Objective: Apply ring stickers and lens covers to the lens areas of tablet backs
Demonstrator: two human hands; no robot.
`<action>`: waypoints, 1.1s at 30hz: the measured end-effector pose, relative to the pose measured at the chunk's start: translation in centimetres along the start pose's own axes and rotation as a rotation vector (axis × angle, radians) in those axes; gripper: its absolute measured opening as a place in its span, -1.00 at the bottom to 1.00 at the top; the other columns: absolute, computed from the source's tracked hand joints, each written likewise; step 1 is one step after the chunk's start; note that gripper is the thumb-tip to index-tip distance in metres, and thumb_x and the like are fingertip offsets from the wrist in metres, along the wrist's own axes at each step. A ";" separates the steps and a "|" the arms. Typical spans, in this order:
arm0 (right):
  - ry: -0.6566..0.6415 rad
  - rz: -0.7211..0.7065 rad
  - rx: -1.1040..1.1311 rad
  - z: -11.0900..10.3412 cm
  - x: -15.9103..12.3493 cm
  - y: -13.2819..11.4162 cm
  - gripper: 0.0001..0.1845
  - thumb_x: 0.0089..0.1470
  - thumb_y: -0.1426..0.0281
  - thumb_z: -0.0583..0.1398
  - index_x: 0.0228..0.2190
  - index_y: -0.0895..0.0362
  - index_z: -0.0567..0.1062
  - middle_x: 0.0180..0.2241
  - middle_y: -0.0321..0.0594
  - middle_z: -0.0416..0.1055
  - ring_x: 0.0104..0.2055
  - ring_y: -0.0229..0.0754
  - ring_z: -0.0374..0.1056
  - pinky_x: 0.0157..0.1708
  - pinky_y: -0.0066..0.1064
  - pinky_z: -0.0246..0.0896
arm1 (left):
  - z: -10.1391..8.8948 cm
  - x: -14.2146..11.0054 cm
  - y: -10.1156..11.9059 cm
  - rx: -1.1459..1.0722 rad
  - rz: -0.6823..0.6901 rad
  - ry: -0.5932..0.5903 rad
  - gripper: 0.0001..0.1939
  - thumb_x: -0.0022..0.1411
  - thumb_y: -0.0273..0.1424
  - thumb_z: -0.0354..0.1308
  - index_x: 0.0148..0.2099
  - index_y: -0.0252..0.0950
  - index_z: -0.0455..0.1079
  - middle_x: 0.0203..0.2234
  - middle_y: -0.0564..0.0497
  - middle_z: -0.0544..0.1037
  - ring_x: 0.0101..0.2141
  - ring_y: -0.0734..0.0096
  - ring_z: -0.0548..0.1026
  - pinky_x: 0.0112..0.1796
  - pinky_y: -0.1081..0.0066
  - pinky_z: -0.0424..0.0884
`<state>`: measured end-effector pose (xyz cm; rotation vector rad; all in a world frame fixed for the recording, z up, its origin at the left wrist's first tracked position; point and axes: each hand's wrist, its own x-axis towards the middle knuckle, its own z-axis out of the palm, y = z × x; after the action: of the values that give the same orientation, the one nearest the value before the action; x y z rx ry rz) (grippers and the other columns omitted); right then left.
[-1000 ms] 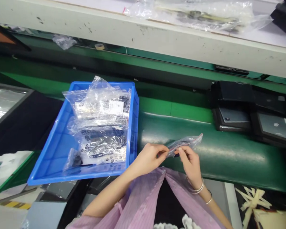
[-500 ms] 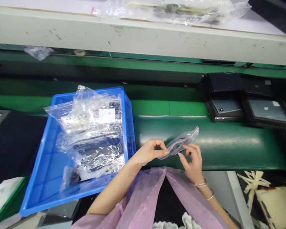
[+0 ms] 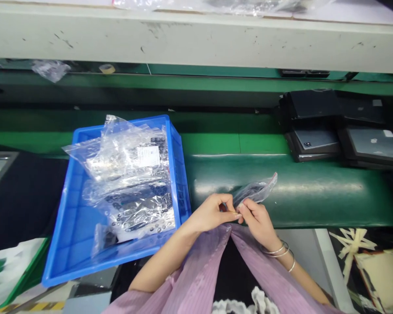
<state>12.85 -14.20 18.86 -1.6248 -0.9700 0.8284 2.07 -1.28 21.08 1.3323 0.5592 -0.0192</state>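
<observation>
Over the near edge of the green work surface, a small clear zip bag [image 3: 257,188] with a reddish seal strip is pinched between my two hands. My left hand [image 3: 216,211] has thumb and forefinger closed on the bag's near end. Right beside it, my right hand [image 3: 257,220] is closed on the same end, the fingertips of both hands meeting. The bag's far end sticks out up and to the right. Something dark shows inside, too blurred to name.
Left of my hands stands a blue bin [image 3: 60,218] holding several clear bags of small parts [image 3: 140,200], one with a white label [image 3: 148,156]. Black trays with tablet-like devices [image 3: 375,141] are stacked at right. A pale shelf edge [image 3: 196,41] crosses the back.
My right hand has moved left and down to meet my left hand, its fingers now closed on the bag's near end. The view has shifted slightly.
</observation>
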 end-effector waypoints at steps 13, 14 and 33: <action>-0.033 -0.059 0.068 0.0 0.2 0.8 -0.57 0.20 0.24 0.06 -0.66 0.11 0.32 -0.72 -0.37 0.27 -0.65 -0.34 0.16 -0.55 -0.49 0.11 | -0.9 0.6 1.4 0.145 0.061 -0.199 -0.79 0.05 -0.31 0.21 -0.48 -0.32 0.31 -0.66 0.17 0.29 -0.59 0.59 0.17 -0.54 0.52 0.05; -0.048 -0.065 0.065 -0.1 0.2 0.8 -0.57 0.19 0.24 0.06 -0.67 0.11 0.33 -0.72 -0.37 0.27 -0.66 -0.35 0.16 -0.55 -0.49 0.11 | -1.1 0.7 1.7 0.174 0.071 -0.232 -0.80 0.05 -0.33 0.20 -0.50 -0.32 0.31 -0.68 0.18 0.28 -0.61 0.59 0.16 -0.55 0.52 0.05; 0.011 -0.311 -0.070 -1.0 -1.4 1.3 -0.57 0.14 0.41 0.06 -0.74 0.11 0.22 -0.75 -0.38 0.09 -0.65 -0.33 0.04 -0.59 -0.44 -0.06 | 0.3 0.2 1.2 0.996 0.413 -0.002 -0.76 0.21 -0.54 0.01 -0.19 -0.24 0.47 0.10 -0.12 0.27 0.09 0.16 0.27 0.05 0.20 0.25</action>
<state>13.38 -16.04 17.87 -1.4853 -1.2183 0.5781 2.74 -1.15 22.14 2.3989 0.2449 0.0460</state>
